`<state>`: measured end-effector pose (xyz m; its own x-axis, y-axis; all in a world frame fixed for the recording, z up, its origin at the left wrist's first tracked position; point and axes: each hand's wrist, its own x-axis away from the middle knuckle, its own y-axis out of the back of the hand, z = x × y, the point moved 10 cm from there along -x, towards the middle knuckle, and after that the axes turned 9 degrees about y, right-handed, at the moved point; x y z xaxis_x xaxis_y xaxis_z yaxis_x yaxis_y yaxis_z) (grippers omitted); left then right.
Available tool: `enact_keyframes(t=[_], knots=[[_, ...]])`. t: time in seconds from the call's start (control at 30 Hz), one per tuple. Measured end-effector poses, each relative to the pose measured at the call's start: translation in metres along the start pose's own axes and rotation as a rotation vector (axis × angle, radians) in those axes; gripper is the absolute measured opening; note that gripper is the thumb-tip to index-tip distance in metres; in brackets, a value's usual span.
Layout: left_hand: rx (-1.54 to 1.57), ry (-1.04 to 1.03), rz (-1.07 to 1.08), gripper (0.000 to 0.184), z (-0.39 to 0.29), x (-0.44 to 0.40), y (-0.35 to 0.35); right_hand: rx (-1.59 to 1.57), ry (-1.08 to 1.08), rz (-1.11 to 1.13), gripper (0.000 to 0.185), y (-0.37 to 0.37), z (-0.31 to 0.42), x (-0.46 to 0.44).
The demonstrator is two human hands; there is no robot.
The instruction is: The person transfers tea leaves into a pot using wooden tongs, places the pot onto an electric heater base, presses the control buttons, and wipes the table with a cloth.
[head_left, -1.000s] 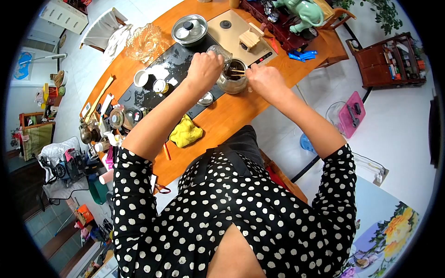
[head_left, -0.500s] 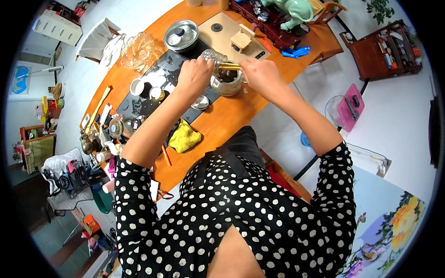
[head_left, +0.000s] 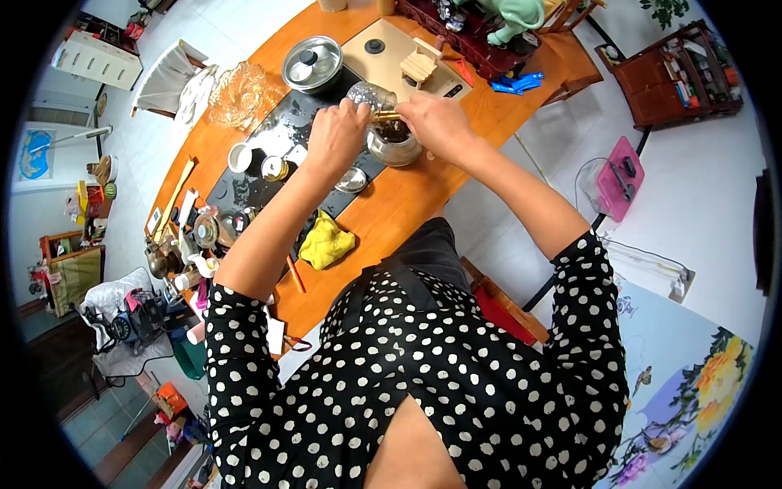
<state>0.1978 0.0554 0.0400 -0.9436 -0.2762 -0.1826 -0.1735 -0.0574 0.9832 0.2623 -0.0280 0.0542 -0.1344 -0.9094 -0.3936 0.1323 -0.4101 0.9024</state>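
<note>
Head view shows my left hand [head_left: 338, 130] grasping 1 tilted glass jar [head_left: 371, 95], my right hand [head_left: 438, 121] pinching the thin golden sticks [head_left: 386, 116] over the glass pot [head_left: 394, 153], so this step seems to be emptying, and the next move calls for steady aim.

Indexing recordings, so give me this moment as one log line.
left hand: holds tilted glass jar; right hand: holds thin sticks by jar; beneath: glass pot, dark contents; nearby: yellow cloth

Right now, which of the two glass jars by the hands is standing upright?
The lower jar, nearer the person's body, with dark stuff inside. The other jar is tipped over, held in the left hand.
</note>
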Motion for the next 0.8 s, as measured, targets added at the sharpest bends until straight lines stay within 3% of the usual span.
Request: enact_keyframes(t=[0.1, 0.4, 0.8], knots=[[-0.023, -0.008, 0.027, 0.012, -0.004, 0.001, -0.003, 0.156, 0.058, 0.123, 0.007, -0.002, 0.003, -0.001], [0.055, 0.008, -0.012, 0.016, -0.001, 0.001, 0.002, 0.319, -0.037, 0.025, 0.011, 0.008, 0.007, -0.001], [-0.078, -0.043, -0.029, 0.008, -0.006, 0.004, -0.013, 0.165, -0.024, 0.084, 0.017, 0.005, -0.001, -0.002]])
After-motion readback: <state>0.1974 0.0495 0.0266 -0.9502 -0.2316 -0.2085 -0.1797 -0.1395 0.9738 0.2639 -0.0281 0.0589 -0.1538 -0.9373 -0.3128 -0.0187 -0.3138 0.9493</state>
